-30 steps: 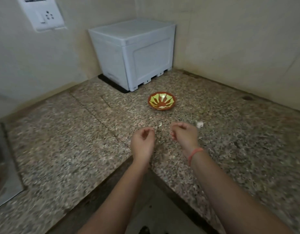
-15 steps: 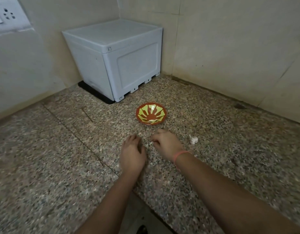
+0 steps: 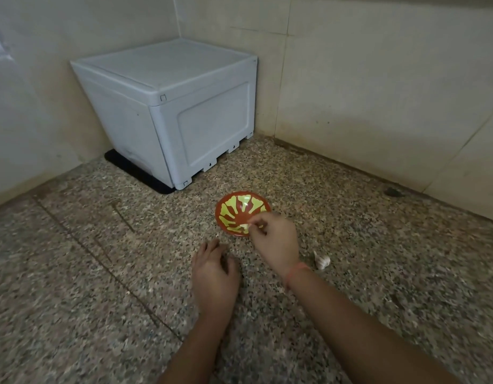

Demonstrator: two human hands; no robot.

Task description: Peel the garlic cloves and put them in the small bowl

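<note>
A small red bowl [image 3: 234, 210] with a yellow pattern sits on the speckled granite counter [image 3: 101, 273]. My right hand [image 3: 277, 241] reaches over the bowl's near right rim and pinches a small pale garlic clove [image 3: 250, 226] between thumb and fingertips. My left hand [image 3: 214, 275] rests palm down on the counter just in front of the bowl, fingers loosely bent; what lies under it is hidden. A garlic bulb [image 3: 322, 261] with its papery skin lies on the counter to the right of my right wrist.
A white plastic box [image 3: 184, 115] stands on a black mat in the corner behind the bowl. Tiled walls close the counter at the back and right. A dark spot [image 3: 393, 192] marks the counter near the right wall.
My right hand has moved forward from the counter to over the bowl, holding the clove. My left hand stayed on the counter. The camera has come closer to the corner.
</note>
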